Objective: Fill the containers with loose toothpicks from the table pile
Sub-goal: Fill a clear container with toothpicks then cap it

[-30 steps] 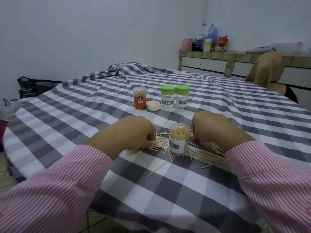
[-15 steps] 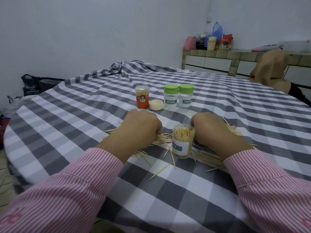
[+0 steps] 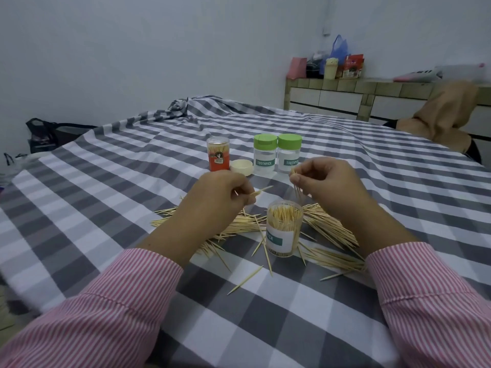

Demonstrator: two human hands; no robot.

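A small bundle of toothpicks (image 3: 298,191) is pinched in the right hand (image 3: 328,181), held nearly upright with its tips pointing down, just above and slightly behind the open clear container (image 3: 283,231), whose mouth faces up and is already crowded. A single toothpick (image 3: 261,190) is pinched near-level in the left hand (image 3: 220,199), pointing right. The right hand is judged nearer the mouth. The loose pile (image 3: 329,229) is spread on the tabletop (image 3: 111,208) around the container.

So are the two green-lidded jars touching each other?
Touching. The head view shows the left jar and right jar with green lids pressed side by side, no gap.
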